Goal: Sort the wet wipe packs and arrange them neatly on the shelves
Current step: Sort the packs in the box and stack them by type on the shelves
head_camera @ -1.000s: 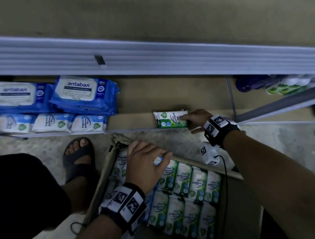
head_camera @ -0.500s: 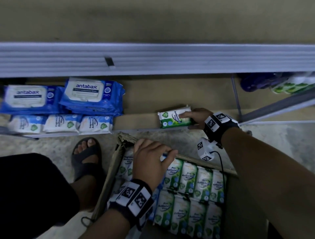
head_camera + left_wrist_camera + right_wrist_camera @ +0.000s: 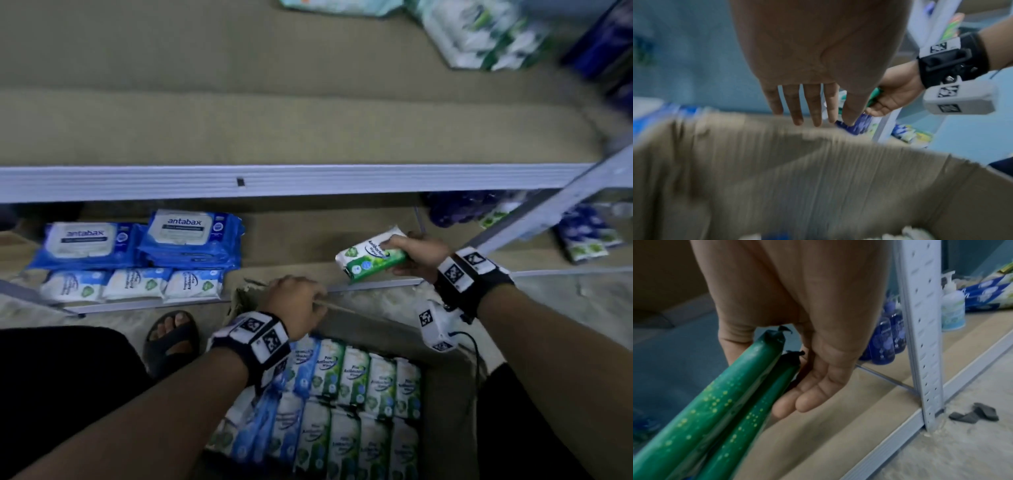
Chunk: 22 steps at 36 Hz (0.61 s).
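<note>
My right hand [image 3: 402,257] grips green-and-white wet wipe packs [image 3: 371,257] just above the front of the bottom shelf [image 3: 298,270]. In the right wrist view two green packs [image 3: 725,410] lie side by side between thumb and fingers [image 3: 809,400]. My left hand [image 3: 301,298] is at the far rim of the cardboard box [image 3: 363,313]. In the left wrist view its fingers [image 3: 812,110] are straight and hold nothing. Several green and blue packs [image 3: 346,390] stand in rows inside the box.
Big blue antabax packs [image 3: 191,236] and small white packs [image 3: 133,282] sit on the bottom shelf's left. A white perforated upright [image 3: 920,337] stands right of my hand, with blue bottles [image 3: 885,340] behind it. My sandalled foot [image 3: 171,335] is left of the box.
My right hand has lifted the green packs off the bottom shelf and tilted them. The left hand moved from the packs in the box to its far rim. The view tilted upward.
</note>
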Each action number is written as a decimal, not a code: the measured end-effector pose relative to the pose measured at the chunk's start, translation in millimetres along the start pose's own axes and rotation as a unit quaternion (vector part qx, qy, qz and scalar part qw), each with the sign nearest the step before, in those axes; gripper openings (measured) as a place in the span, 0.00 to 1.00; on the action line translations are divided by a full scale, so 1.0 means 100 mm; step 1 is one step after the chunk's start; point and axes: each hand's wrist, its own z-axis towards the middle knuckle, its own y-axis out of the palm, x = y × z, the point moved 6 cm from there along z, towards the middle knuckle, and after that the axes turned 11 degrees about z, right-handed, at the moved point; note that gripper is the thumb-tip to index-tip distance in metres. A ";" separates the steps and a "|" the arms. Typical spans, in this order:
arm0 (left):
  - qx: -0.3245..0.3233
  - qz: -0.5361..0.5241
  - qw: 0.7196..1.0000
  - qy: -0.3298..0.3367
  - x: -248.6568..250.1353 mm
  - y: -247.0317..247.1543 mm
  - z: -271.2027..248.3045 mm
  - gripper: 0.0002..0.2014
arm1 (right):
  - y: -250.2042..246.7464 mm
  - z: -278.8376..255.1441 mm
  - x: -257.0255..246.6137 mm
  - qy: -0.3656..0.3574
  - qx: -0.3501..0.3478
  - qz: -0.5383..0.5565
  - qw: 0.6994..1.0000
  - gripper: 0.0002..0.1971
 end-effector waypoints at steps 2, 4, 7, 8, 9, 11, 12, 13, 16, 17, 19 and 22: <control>0.002 0.009 1.000 0.015 0.07 -0.24 -0.03 0.15 | -0.09 -0.23 -0.08 -0.015 0.000 0.005 1.000 0.15; 0.005 0.020 0.999 0.036 0.17 -0.50 -0.08 0.15 | -0.16 -0.49 -0.17 -0.031 -0.001 0.012 0.999 0.13; 0.034 0.036 0.995 0.090 0.36 -0.94 -0.20 0.16 | -0.26 -0.86 -0.31 -0.066 -0.012 0.016 0.998 0.17; 0.056 0.043 0.991 0.110 0.43 -1.10 -0.25 0.16 | -0.29 -0.98 -0.36 -0.078 -0.017 0.016 0.997 0.22; 0.079 0.050 0.987 0.127 0.49 -1.25 -0.31 0.16 | -0.31 -1.10 -0.41 -0.089 -0.023 0.021 0.996 0.27; 0.131 0.053 0.977 0.157 0.59 -1.55 -0.42 0.15 | -0.34 -1.33 -0.52 -0.105 -0.044 0.032 0.993 0.34; 0.152 0.056 0.972 0.168 0.62 -1.68 -0.46 0.14 | -0.35 -1.44 -0.58 -0.116 -0.054 0.039 0.991 0.35; 0.174 0.061 0.967 0.177 0.64 -1.80 -0.49 0.14 | -0.37 -1.52 -0.64 -0.131 -0.059 0.048 0.988 0.35; 0.258 0.082 0.943 0.193 0.61 -2.14 -0.54 0.14 | -0.43 -1.73 -0.87 -0.177 -0.068 0.062 0.980 0.30; 0.281 0.087 0.937 0.190 0.57 -2.22 -0.53 0.15 | -0.45 -1.78 -0.95 -0.193 -0.068 0.067 0.976 0.27; 0.301 0.089 0.934 0.170 0.47 -2.35 -0.51 0.17 | -0.44 -1.86 -1.12 -0.217 -0.070 0.082 0.970 0.23; 0.298 0.091 0.941 0.132 0.30 -2.47 -0.44 0.21 | -0.41 -1.91 -1.40 -0.233 -0.080 0.085 0.965 0.26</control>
